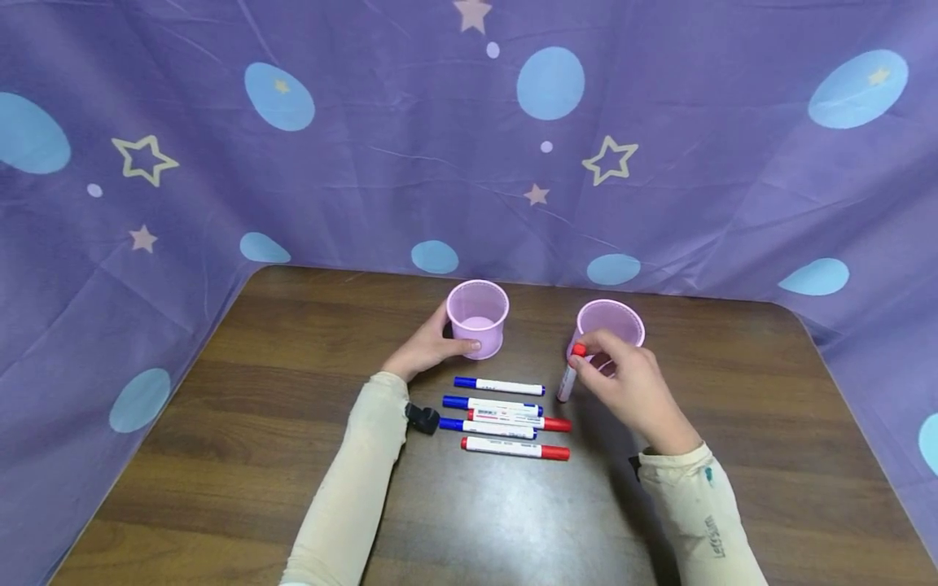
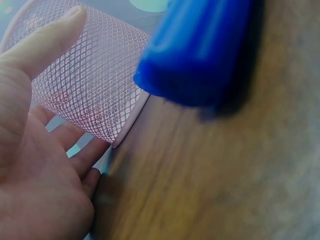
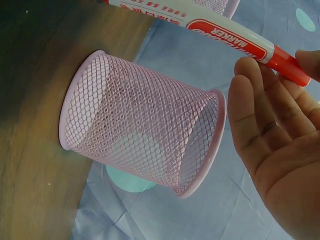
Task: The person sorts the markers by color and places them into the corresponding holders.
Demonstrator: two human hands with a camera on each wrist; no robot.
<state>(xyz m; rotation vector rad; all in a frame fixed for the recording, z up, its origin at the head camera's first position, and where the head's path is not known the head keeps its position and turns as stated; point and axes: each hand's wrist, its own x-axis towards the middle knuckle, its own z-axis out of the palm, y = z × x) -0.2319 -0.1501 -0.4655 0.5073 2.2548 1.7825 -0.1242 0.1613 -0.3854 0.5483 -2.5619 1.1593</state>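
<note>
My left hand (image 1: 428,346) holds the left pink mesh pen holder (image 1: 487,343) at its side, thumb across the front. In the left wrist view the fingers reach around behind the mesh (image 2: 92,65). My right hand (image 1: 641,395) pinches a red whiteboard marker (image 1: 567,382) by its red cap, between thumb and fingers. The marker hangs steeply tilted, cap up, in front of the right pink mesh pen holder (image 1: 614,319). In the right wrist view this marker (image 3: 225,34) is beside the upright holder (image 3: 145,120), outside it.
Between the arms lie three blue-capped markers, the far one (image 1: 509,387) nearest the holders, and two red-capped markers, the near one (image 1: 506,447) closest to me. They lie sideways on the wooden table (image 1: 242,423). A purple patterned cloth (image 1: 352,187) hangs behind.
</note>
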